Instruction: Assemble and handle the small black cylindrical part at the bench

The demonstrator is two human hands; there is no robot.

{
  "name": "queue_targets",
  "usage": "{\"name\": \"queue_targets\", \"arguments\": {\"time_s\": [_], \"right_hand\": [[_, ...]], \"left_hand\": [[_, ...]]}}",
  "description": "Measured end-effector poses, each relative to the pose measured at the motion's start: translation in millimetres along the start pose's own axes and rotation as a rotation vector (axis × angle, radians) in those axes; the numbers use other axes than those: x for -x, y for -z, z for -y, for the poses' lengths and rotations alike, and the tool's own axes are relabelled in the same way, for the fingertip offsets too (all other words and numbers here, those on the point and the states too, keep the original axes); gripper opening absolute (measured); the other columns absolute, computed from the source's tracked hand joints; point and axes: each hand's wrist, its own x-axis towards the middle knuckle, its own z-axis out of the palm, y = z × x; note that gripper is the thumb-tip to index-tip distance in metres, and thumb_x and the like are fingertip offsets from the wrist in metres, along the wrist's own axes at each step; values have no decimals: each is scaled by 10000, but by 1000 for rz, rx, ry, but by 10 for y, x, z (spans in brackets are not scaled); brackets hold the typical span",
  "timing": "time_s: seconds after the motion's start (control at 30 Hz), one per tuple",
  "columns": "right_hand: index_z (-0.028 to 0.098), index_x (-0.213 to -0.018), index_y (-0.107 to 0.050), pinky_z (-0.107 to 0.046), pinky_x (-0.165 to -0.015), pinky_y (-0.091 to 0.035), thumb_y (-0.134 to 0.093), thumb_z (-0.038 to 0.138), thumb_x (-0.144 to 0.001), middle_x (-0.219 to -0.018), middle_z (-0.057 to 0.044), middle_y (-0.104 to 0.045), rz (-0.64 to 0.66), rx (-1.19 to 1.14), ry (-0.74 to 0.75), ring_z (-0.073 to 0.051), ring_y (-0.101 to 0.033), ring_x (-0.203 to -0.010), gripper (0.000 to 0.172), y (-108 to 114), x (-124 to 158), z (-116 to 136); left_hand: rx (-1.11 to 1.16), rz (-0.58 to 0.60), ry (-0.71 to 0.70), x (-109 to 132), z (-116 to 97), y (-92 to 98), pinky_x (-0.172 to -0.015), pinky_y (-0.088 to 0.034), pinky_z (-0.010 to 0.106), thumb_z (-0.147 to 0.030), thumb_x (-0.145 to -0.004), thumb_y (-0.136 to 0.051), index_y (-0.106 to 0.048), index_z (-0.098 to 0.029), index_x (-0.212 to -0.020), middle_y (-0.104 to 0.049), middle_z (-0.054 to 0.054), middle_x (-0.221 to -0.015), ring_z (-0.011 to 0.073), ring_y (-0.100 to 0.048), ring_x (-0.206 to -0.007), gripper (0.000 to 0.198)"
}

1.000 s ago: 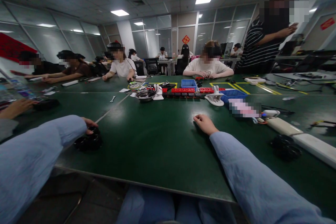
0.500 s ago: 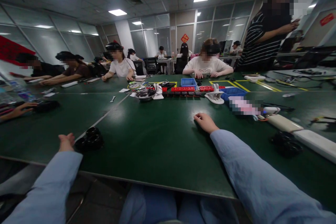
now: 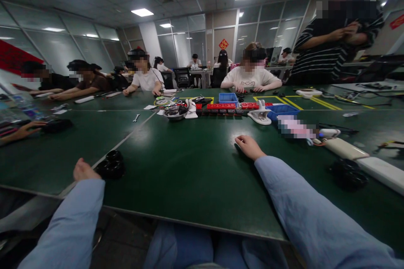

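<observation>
My left hand (image 3: 84, 170) is at the table's left front, beside a cluster of black, shiny, round-topped pieces (image 3: 111, 165). Its fingers look loosely extended, with nothing visible in them; whether it touches the cluster I cannot tell. My right hand (image 3: 250, 147) rests on the green table (image 3: 189, 168), right of the middle. Its fingers are curled in together, nothing shows in them, and the palm is hidden. A similar black cluster (image 3: 349, 173) lies farther right, beyond my right sleeve.
A metal bowl of cables (image 3: 175, 112), red strips (image 3: 222, 106), a white clamp (image 3: 259, 114) and blue bins (image 3: 227, 99) stand ahead. A wrench (image 3: 136, 118) lies left of them. White bars (image 3: 383, 171) lie at right. Another person's hand (image 3: 27, 130) is at far left. Several people sit around; one stands.
My left hand has turned and shifted slightly right, nearer the black cluster. My right hand stays put. The standing person at right has shifted and turned.
</observation>
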Motion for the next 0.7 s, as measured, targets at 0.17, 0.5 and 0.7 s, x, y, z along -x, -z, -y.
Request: {"name": "queue_targets", "arguments": {"time_s": [0.17, 0.5, 0.7], "right_hand": [[152, -795, -581, -229, -655, -350, -336, 373, -788, -824, -68, -603, 1, 12, 12, -147, -520, -762, 330, -2, -9, -1], [147, -780, -582, -218, -618, -330, -294, 397, -801, -783, -66, -592, -4, 39, 4, -135, -508, -727, 382, 3, 3, -6], [148, -789, -578, -231, -655, -337, -291, 392, -805, -799, -67, -590, -6, 40, 12, -141, -504, -756, 377, 24, 23, 8]], "left_hand": [[-22, -96, 169, 298, -155, 200, -907, -309, 372, -157, -743, -343, -462, -73, -1089, -467, 125, -1119, 228, -388, -1075, 376], [-174, 123, 163, 468, -488, 210, -940, -149, 513, -459, -781, -237, -160, -120, -1275, -223, 142, -1321, 275, -199, -1199, 604], [-94, -3, 46, 545, -515, 397, -958, -112, 503, -438, -774, -260, -136, -163, -1278, -208, 114, -1329, 264, -185, -1206, 588]]}}
